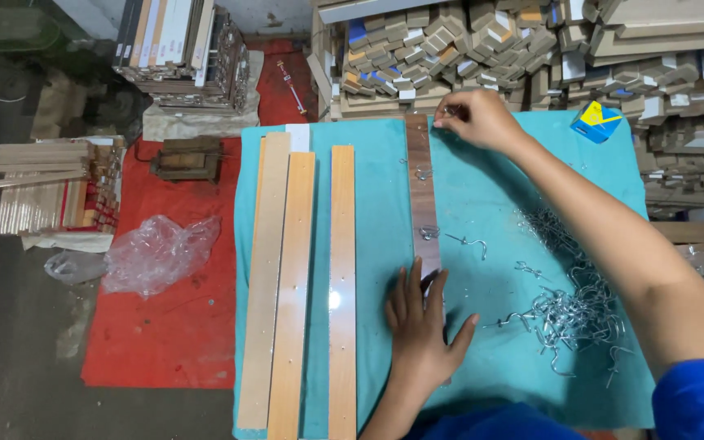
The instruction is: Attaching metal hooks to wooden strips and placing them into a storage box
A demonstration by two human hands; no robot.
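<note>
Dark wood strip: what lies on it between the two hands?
In the head view, two metal hooks sit on the dark strip between the left hand and right hand: one, another.

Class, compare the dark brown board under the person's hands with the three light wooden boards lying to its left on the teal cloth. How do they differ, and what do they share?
The dark brown board is walnut-coloured; the three light boards are pale tan and orange. The dark board already carries metal hooks; the light boards carry none. The left hand presses the dark board and the right hand works at its far end; the light boards lie untouched. All are long, narrow and lie flat, roughly parallel, on the teal cloth.
</note>
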